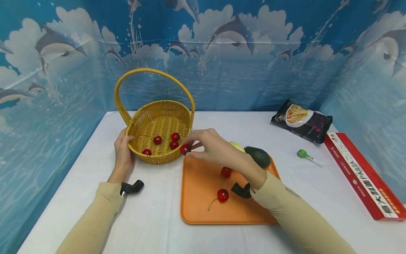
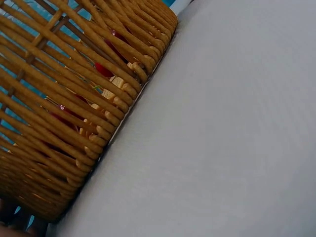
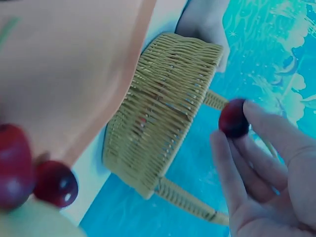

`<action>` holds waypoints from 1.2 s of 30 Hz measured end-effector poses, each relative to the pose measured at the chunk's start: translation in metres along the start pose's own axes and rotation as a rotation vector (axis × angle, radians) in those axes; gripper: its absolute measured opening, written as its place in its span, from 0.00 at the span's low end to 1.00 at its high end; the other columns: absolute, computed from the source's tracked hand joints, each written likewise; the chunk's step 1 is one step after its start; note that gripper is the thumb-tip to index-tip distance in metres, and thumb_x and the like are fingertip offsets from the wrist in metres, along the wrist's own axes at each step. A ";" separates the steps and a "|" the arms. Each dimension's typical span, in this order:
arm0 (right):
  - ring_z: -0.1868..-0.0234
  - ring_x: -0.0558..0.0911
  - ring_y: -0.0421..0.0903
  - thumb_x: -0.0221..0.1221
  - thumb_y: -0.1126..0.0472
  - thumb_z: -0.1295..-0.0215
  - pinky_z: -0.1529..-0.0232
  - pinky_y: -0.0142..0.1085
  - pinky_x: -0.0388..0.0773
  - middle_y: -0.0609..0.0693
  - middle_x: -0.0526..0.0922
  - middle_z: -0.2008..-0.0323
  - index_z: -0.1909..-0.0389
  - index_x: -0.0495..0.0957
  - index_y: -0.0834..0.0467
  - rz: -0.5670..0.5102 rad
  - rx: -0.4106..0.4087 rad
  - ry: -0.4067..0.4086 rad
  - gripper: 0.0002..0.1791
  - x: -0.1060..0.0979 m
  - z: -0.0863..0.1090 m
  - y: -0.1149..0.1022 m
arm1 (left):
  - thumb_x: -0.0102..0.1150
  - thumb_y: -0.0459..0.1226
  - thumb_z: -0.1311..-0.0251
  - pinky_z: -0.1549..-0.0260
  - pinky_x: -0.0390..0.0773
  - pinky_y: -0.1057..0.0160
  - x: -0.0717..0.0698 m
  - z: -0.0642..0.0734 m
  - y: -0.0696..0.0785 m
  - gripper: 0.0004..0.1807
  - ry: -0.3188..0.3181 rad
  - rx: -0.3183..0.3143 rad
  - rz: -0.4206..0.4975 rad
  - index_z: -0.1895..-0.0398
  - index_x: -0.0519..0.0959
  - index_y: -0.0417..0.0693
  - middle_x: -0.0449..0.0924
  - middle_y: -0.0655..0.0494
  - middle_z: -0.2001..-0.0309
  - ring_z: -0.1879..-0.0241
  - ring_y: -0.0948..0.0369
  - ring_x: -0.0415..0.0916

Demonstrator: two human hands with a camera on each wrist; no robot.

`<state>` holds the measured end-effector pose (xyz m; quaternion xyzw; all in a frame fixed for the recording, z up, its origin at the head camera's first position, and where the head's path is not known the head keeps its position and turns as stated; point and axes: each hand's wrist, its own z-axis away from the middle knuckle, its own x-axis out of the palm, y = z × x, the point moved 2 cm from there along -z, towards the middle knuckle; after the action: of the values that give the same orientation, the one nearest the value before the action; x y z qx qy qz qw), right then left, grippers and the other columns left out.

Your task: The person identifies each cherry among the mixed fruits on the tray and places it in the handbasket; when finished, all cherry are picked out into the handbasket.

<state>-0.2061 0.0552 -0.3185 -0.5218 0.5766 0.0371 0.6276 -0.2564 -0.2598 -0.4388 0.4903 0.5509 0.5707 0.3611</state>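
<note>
In the head view a yellow wicker basket [image 1: 158, 159] with a tall handle stands on the left, several cherries [image 1: 157, 140] lying inside it. My left hand [image 1: 123, 151] holds the basket's left side, thumb at the rim. Between thumb and fingertips, my right hand [image 1: 211, 145] pinches a dark red cherry [image 3: 234, 118] close to the basket's right front rim. Beneath that hand lies an orange tray [image 1: 200, 194]. On it are a cherry with a green stem [image 1: 223, 195], another cherry [image 1: 226, 172], a dark green avocado [image 1: 257, 156] and a partly hidden yellow-green fruit [image 1: 237, 145].
A black food packet [image 1: 301, 121] lies at the back right. Along the right edge is a long red pasta box [image 1: 364, 176], with a green lollipop [image 1: 302, 153] to its left. A dolphin-print curtain [image 1: 222, 81] encloses the white table [image 1: 152, 218] behind and at the sides.
</note>
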 end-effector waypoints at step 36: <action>0.51 0.87 0.44 0.71 0.55 0.32 0.49 0.41 0.85 0.48 0.90 0.51 0.46 0.87 0.54 0.084 0.156 0.032 0.16 0.010 0.055 0.004 | 0.39 0.34 0.33 0.26 0.65 0.58 0.002 -0.003 0.001 0.31 0.004 -0.014 0.038 0.26 0.73 0.46 0.70 0.50 0.26 0.28 0.55 0.67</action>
<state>-0.1681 0.0899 -0.3404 -0.4472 0.6091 0.0102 0.6549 -0.2594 -0.2593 -0.4369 0.4970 0.5384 0.5823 0.3524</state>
